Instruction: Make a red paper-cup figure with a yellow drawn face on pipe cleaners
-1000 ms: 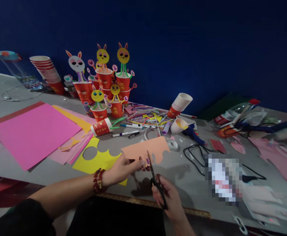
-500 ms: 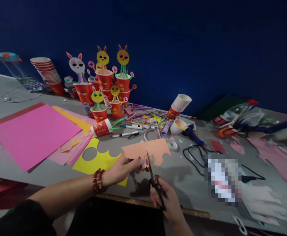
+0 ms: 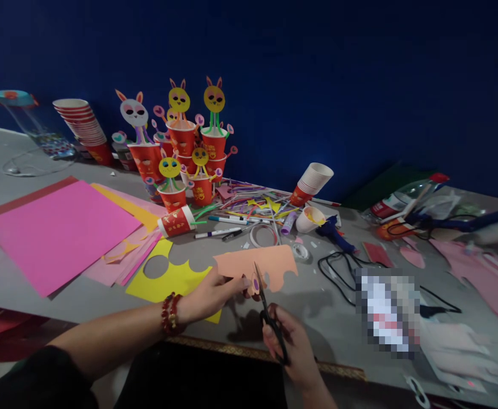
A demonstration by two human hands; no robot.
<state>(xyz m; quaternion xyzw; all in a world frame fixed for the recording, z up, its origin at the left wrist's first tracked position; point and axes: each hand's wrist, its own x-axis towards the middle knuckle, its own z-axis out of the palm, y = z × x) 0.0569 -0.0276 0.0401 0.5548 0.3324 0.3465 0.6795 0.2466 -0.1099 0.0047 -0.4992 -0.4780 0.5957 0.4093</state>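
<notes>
My left hand [image 3: 210, 293] pinches the lower edge of a peach sheet of paper [image 3: 235, 261], whose right side is cut into curves. A small drawn oval with a purple middle [image 3: 255, 284] lies on the paper beside my left fingertips. My right hand [image 3: 291, 343] grips black-handled scissors [image 3: 277, 335], the fingers wrapped round the loops. The scissor blades point up and away from me, against the paper just right of the purple oval. Beneath my left wrist lies a yellow sheet [image 3: 163, 284] with round cut-outs.
Pink paper [image 3: 61, 233] lies at left. Red paper cups with rabbit figures [image 3: 183, 139] stand behind, one cup [image 3: 175, 221] on its side. Straws [image 3: 252, 196], markers [image 3: 217, 232], a tape roll [image 3: 300, 251] and a blue glue gun [image 3: 337, 236] with a black cord lie beyond my hands.
The peach paper has tilted a little, its far right edge dropping lower. My right hand and the scissors have shifted only slightly; my left hand keeps its pinch.
</notes>
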